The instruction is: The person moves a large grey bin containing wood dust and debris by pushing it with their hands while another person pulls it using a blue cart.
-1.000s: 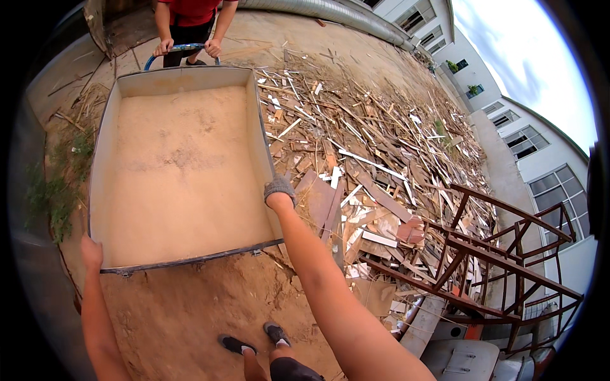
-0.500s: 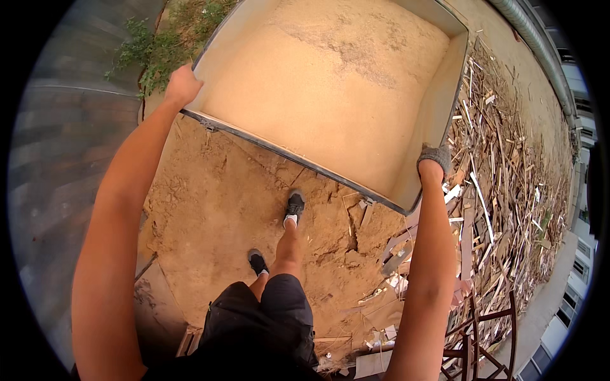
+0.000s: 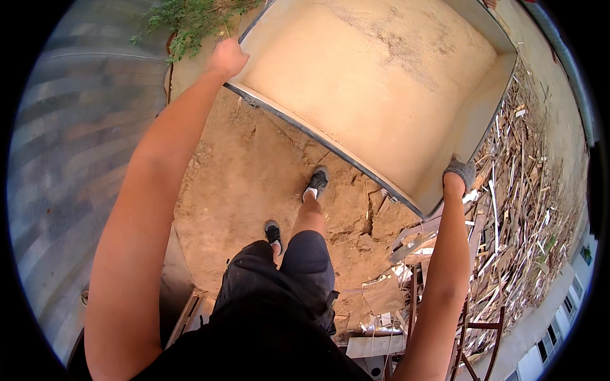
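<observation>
Both my arms are stretched out to a large open box (image 3: 473,120) with pale walls and a dark rim. Inside it is tan, grainy material (image 3: 362,82) like sawdust, with a greyish patch toward the far side. My bare left hand (image 3: 229,59) is closed round the box's left edge near its near-left corner. My right hand (image 3: 460,174), in a grey glove, grips the right side close to the near-right corner; its fingers are partly hidden. At the far right corner, another person's fingers (image 3: 489,3) show on the rim.
I stand on bare, cracked dirt (image 3: 235,165). A heap of scrap wood strips (image 3: 508,216) lies to the right, with a rusty metal frame (image 3: 483,326) at the lower right. On the left rises a grey metal wall (image 3: 95,140), and a green plant (image 3: 184,25) grows beyond it.
In the picture, the box and both my hands have shifted right, and my left hand sits higher. Another person's fingers now show at the far corner. Both my grips stay closed.
</observation>
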Available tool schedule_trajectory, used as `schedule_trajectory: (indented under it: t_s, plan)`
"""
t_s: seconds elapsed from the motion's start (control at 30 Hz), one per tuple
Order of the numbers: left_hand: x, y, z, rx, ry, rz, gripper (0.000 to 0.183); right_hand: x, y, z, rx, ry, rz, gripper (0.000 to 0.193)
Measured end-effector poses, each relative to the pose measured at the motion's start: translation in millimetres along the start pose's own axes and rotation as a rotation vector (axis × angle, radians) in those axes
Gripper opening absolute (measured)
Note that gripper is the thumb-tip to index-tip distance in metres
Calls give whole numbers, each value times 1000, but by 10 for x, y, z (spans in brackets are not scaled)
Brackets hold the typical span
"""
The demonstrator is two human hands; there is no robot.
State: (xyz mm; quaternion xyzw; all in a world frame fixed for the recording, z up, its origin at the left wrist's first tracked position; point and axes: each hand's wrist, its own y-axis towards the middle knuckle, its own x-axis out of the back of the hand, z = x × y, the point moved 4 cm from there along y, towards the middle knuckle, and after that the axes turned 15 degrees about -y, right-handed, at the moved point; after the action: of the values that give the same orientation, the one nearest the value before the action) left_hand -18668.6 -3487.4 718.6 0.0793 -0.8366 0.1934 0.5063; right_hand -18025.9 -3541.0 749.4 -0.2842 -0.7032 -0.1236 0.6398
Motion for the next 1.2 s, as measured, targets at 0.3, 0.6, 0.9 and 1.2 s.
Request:
schedule_trajectory:
  t_s: [0.3,0.6,0.9,1.2]
  plan:
    - [66,-68,14,-148,48,13,41,-39,-581,-86,-67,174,-26,50]
    - [31,-38,38,-160,64,12,40,-104,-498,-144,-48,-92,-57,52]
    - [71,146,-60,-156,11,20,37,-156,-155,-168,-19,-140,-76,50]
    - [62,69,-206,-120,-24,66,36,-21,-239,-102,-109,-142,-71,56]
